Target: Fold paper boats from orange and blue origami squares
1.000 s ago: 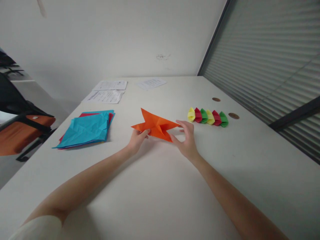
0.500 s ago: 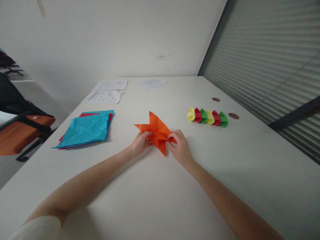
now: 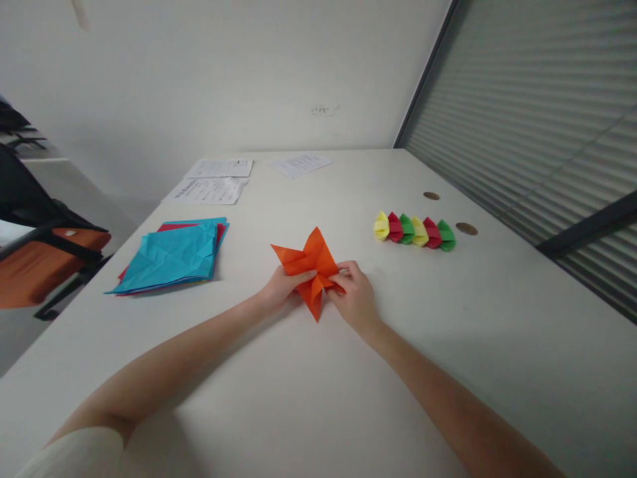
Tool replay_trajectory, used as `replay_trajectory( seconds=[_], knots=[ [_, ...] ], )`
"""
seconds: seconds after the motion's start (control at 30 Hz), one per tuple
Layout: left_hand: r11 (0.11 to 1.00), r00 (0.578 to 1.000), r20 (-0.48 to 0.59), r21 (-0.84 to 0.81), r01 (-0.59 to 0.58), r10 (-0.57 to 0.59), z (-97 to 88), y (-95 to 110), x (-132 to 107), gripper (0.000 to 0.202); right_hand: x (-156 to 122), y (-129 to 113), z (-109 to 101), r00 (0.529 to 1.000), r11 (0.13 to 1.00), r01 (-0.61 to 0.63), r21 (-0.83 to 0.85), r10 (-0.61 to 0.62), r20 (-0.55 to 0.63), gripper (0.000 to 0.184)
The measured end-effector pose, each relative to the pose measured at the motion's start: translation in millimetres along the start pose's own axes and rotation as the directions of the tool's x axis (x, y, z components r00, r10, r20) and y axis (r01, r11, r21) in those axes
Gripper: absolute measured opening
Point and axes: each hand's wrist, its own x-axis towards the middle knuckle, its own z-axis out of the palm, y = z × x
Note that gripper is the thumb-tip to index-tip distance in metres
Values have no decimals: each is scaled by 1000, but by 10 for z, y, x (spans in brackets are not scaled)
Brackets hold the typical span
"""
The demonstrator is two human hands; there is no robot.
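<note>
Between my two hands is a sheet of orange origami paper (image 3: 315, 255), folded into a star-like shape with several pointed flaps. My left hand (image 3: 281, 289) grips its left side, the thumb lying over the paper toward its centre and the other fingers mostly hidden beneath. On the right side, my right hand (image 3: 355, 295) pinches a flap between thumb and fingers. One point of the paper faces down toward me, another stands up at the back.
Left of my hands lies a stack of crumpled coloured paper (image 3: 174, 255), blue on top. A row of folded yellow, red and green paper pieces (image 3: 415, 231) sits at the right. Printed sheets (image 3: 212, 189) lie at the back of the white table (image 3: 308, 398).
The orange paper has turned and opened flatter, its lower point swinging left. My left thumb has moved inward onto the paper; my right hand stays pinched on the right flap.
</note>
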Motion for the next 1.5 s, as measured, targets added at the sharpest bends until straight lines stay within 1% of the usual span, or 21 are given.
replay_trajectory(
  seconds=[0.07,0.13,0.2,0.27,0.33,0.43,0.5,0.57,0.63,0.73,0.9,0.97,1.03,1.1,1.17,1.23,1.33,1.4,1.5],
  knots=[
    [1000,1000,28,0,4,-4,18,2,-17,33,-5,-17,2,1000,997,23,-72,-23,4,13],
    [1000,999,52,-5,3,-3,34,-1,-29,32,-9,-31,6,1000,997,23,-74,-23,11,13],
    [1000,998,60,-15,-9,10,39,-3,-32,33,-10,-32,7,1000,1000,-17,6,17,1,11],
    [999,998,44,-15,-33,34,28,1,-23,35,-7,-21,5,997,989,-69,131,73,-24,10],
    [998,998,18,1,-58,58,3,8,-5,37,-1,-2,5,994,961,-91,260,104,-36,16],
    [997,997,-25,37,-75,76,-39,14,30,40,11,36,28,991,898,-120,424,136,-8,19],
    [994,995,-55,69,-79,83,-57,9,51,41,18,68,62,978,837,-195,511,207,33,21],
    [989,992,-76,111,-94,103,-65,1,62,42,23,102,101,954,766,-280,579,288,80,27],
    [984,989,-80,142,-110,122,-66,-5,64,43,28,132,131,933,705,-332,627,345,105,32],
    [983,991,-64,147,-110,121,-72,-12,62,43,37,155,151,920,660,-341,670,380,93,34],
    [983,990,-46,137,-125,132,-109,-25,73,40,51,109,140,926,657,-304,690,373,52,30],
    [981,990,-47,149,-124,133,-112,-30,72,40,52,72,125,922,631,-327,703,375,93,32],
    [976,989,-48,174,-129,139,-101,-35,62,40,50,42,113,900,572,-396,719,396,181,35],
    [970,991,-28,211,-120,128,-88,-44,50,41,48,32,107,860,502,-473,724,442,256,38],
    [962,995,-1,256,-98,101,-85,-55,45,40,49,41,108,822,447,-518,729,497,279,41],
    [953,997,14,294,-76,76,-99,-66,52,38,54,59,109,804,411,-521,748,530,270,43],
    [946,998,14,318,-58,56,-136,-70,80,36,63,81,103,811,369,-484,794,530,249,44],
    [946,999,15,321,-49,46,-156,-68,98,36,65,86,94,820,350,-460,816,519,240,54],
    [946,998,10,318,-57,57,-171,-72,113,37,65,76,75,834,358,-433,827,508,217,71]
  ],
)
